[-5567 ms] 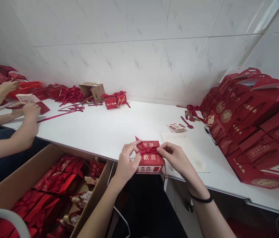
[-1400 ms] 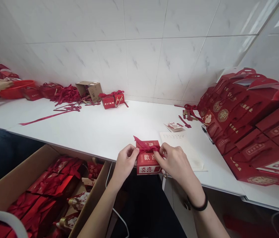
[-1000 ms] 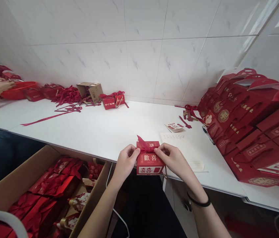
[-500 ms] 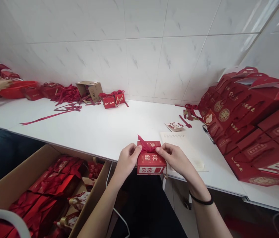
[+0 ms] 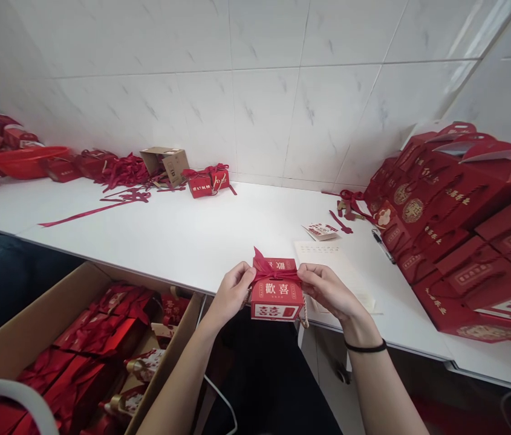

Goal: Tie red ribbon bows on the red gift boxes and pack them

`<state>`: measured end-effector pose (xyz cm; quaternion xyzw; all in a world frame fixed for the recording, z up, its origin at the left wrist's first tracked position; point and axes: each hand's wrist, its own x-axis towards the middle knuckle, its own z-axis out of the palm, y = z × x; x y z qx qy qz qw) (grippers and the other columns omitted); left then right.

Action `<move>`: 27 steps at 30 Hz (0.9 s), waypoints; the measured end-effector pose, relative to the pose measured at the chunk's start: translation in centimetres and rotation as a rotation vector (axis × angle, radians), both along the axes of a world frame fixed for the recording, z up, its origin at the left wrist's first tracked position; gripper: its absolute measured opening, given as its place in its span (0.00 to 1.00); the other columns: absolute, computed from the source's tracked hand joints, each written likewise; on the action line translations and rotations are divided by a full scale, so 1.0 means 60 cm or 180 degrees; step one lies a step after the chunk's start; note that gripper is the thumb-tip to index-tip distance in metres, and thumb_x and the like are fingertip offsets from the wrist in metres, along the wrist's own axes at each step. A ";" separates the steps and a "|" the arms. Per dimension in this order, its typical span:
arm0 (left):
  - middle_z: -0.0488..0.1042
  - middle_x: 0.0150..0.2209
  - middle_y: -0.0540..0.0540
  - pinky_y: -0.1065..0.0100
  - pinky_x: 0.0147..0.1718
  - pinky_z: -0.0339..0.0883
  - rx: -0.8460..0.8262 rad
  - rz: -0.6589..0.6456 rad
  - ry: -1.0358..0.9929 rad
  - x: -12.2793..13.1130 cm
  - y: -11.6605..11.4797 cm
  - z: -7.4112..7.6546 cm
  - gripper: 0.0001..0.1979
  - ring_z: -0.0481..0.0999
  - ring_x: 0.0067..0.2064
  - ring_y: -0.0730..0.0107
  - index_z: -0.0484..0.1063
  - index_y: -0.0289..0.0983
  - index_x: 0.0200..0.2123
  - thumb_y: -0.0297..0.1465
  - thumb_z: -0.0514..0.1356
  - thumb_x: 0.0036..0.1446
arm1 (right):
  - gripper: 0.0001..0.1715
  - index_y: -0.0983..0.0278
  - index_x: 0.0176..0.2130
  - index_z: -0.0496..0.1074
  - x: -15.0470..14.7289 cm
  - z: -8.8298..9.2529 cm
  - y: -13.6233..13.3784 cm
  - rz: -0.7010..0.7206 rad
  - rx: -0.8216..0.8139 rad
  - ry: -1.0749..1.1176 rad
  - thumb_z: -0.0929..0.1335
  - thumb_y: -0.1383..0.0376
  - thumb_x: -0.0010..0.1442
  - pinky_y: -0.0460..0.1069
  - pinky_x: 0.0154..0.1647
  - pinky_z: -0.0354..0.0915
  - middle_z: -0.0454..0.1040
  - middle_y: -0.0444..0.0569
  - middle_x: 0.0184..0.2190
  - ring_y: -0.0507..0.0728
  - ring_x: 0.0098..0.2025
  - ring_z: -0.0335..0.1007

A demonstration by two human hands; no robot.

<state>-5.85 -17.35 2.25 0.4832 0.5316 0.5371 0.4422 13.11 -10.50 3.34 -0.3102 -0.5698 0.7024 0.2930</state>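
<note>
A red gift box (image 5: 277,293) with gold lettering and a rope handle sits at the table's front edge. Across its top runs a dark red ribbon (image 5: 276,273), crossed or knotted in the middle, one tail standing up at the left. My left hand (image 5: 236,291) pinches the ribbon at the box's left side. At the right side, my right hand (image 5: 323,286) pinches the ribbon's other part, with a black band at that wrist. The ribbon is pulled taut between them. Under my right forearm lies a sheet of paper (image 5: 328,260) with writing.
Stacked red gift boxes (image 5: 455,229) stand at the right, beside a pen (image 5: 383,246). A ribboned box (image 5: 208,181), small carton (image 5: 164,164), ribbon pile (image 5: 123,170) and red basin (image 5: 26,162) line the wall. Below left, a large carton (image 5: 178,338) holds ribboned boxes.
My hands have drawn apart, the right one moving outward, and the ribbon's middle has tightened flat on the box. The other person's hands at far left have gone from view.
</note>
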 end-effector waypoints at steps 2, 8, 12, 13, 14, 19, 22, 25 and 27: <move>0.59 0.23 0.54 0.73 0.25 0.56 0.0064 -0.0032 0.0039 -0.003 0.001 -0.005 0.16 0.59 0.25 0.76 0.56 0.37 0.24 0.43 0.52 0.56 | 0.27 0.63 0.20 0.56 0.005 -0.009 0.002 -0.0029 0.0010 0.0080 0.70 0.48 0.49 0.45 0.25 0.54 0.55 0.39 0.18 0.48 0.21 0.50; 0.65 0.30 0.51 0.70 0.33 0.62 0.0220 0.0202 0.0845 -0.015 -0.010 0.016 0.11 0.66 0.32 0.71 0.60 0.38 0.30 0.40 0.51 0.58 | 0.20 0.64 0.25 0.64 0.030 0.017 0.026 -0.0521 0.1098 -0.0925 0.66 0.49 0.53 0.47 0.28 0.55 0.63 0.44 0.22 0.52 0.26 0.57; 0.67 0.38 0.47 0.62 0.45 0.59 0.1043 0.0424 0.2291 -0.005 -0.006 0.058 0.07 0.65 0.43 0.65 0.66 0.38 0.36 0.34 0.56 0.56 | 0.17 0.65 0.29 0.69 -0.008 0.061 0.059 -0.0715 0.2200 -0.1409 0.64 0.54 0.57 0.48 0.31 0.58 0.71 0.48 0.29 0.54 0.31 0.64; 0.68 0.38 0.46 0.60 0.46 0.59 0.1121 0.0244 0.2614 0.000 -0.002 0.066 0.06 0.64 0.44 0.63 0.68 0.39 0.35 0.33 0.56 0.56 | 0.16 0.65 0.29 0.70 -0.026 0.068 0.067 -0.0374 0.2304 -0.1467 0.64 0.55 0.57 0.47 0.31 0.58 0.72 0.48 0.29 0.54 0.31 0.64; 0.69 0.38 0.46 0.58 0.46 0.58 0.1124 0.0044 0.2870 0.005 0.003 0.071 0.05 0.64 0.44 0.62 0.69 0.39 0.35 0.32 0.56 0.56 | 0.15 0.65 0.29 0.71 -0.044 0.072 0.075 0.0034 0.2298 -0.1522 0.63 0.57 0.57 0.47 0.30 0.58 0.72 0.47 0.28 0.53 0.30 0.64; 0.72 0.39 0.46 0.56 0.45 0.58 0.0901 -0.0245 0.3181 0.017 0.016 0.068 0.07 0.65 0.44 0.61 0.72 0.40 0.37 0.31 0.55 0.58 | 0.08 0.67 0.28 0.69 -0.104 0.074 0.097 0.1372 0.1679 -0.1537 0.63 0.65 0.54 0.43 0.18 0.51 0.67 0.40 0.20 0.47 0.19 0.56; 0.72 0.39 0.47 0.57 0.45 0.59 0.0893 -0.0192 0.3083 0.016 0.015 0.060 0.07 0.66 0.43 0.62 0.73 0.40 0.36 0.31 0.55 0.58 | 0.06 0.67 0.29 0.69 -0.112 0.068 0.095 0.1204 0.1649 -0.1368 0.63 0.68 0.55 0.42 0.20 0.53 0.67 0.39 0.21 0.46 0.20 0.58; 0.72 0.38 0.47 0.57 0.45 0.59 0.0906 -0.0226 0.2967 0.017 0.014 0.058 0.07 0.66 0.43 0.62 0.73 0.40 0.36 0.30 0.55 0.58 | 0.05 0.67 0.28 0.69 -0.121 0.059 0.090 0.0684 0.1976 -0.1414 0.65 0.69 0.55 0.42 0.23 0.56 0.69 0.41 0.21 0.47 0.22 0.61; 0.72 0.37 0.48 0.58 0.44 0.59 0.0856 -0.0245 0.2885 0.019 0.016 0.059 0.07 0.66 0.42 0.62 0.73 0.40 0.35 0.28 0.55 0.57 | 0.05 0.67 0.29 0.69 -0.128 0.055 0.091 0.0303 0.2171 -0.1487 0.65 0.68 0.56 0.43 0.27 0.58 0.71 0.43 0.24 0.49 0.25 0.64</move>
